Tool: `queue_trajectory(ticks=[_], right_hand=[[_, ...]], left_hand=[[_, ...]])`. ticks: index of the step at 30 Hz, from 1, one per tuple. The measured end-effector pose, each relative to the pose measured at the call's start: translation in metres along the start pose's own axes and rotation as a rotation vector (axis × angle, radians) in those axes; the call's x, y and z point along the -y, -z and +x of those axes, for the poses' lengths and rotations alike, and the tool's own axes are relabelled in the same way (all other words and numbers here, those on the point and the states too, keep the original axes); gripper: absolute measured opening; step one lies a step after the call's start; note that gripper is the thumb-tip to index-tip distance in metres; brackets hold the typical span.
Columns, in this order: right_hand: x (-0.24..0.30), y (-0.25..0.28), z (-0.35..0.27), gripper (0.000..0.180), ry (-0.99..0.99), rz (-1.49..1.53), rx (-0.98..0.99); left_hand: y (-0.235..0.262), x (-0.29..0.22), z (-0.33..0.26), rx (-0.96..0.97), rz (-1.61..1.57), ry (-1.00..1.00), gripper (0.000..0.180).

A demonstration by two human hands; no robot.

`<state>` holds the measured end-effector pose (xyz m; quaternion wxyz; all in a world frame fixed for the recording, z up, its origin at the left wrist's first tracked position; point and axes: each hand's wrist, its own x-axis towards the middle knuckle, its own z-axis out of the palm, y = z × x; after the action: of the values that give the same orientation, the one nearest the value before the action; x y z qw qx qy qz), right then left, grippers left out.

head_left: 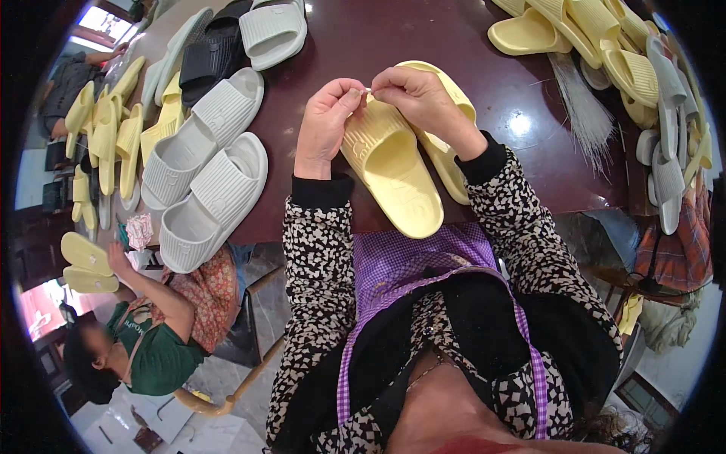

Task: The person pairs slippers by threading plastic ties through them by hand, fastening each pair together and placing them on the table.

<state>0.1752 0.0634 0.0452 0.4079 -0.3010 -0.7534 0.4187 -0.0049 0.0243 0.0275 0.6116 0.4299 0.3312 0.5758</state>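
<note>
Both hands meet above the strap of a yellow slipper (393, 170): the left hand (327, 121) and right hand (423, 98) pinch together on a small pale tag or thread (368, 91) between their fingertips, too small to identify. That slipper lies directly under the hands at the near edge of the dark table (522, 159), its long axis running from the hands down toward the person's body; a second yellow slipper (452, 163) lies beneath it. Farther left sit grey slippers (204, 181), farther right a yellow stack (597, 38) and a bundle of thin pale strands (584, 113). A seated co-worker (144, 340) handles slippers at lower left.
</note>
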Motion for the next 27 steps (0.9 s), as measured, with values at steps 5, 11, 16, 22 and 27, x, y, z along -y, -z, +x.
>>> queue_trajectory(ticks=[5,11,16,22,27], right_hand=[[-0.003,-0.001,0.0,0.007,0.011,-0.001,0.006],[0.001,-0.001,0.0,0.007,0.055,-0.03,0.008],[0.0,-0.003,0.002,0.005,0.192,-0.115,-0.035],[-0.002,-0.003,0.001,0.004,0.229,-0.209,0.019],[-0.001,-0.005,-0.001,0.005,0.188,-0.146,0.039]], left_hand=[[0.004,0.001,-0.001,0.022,-0.009,0.008,0.012],[0.007,0.0,0.0,0.04,0.015,0.017,0.011],[0.014,0.004,0.001,0.073,0.007,0.023,0.011],[0.019,0.003,0.001,0.108,-0.009,0.063,0.011],[0.018,0.002,-0.001,0.079,-0.016,0.052,0.01]])
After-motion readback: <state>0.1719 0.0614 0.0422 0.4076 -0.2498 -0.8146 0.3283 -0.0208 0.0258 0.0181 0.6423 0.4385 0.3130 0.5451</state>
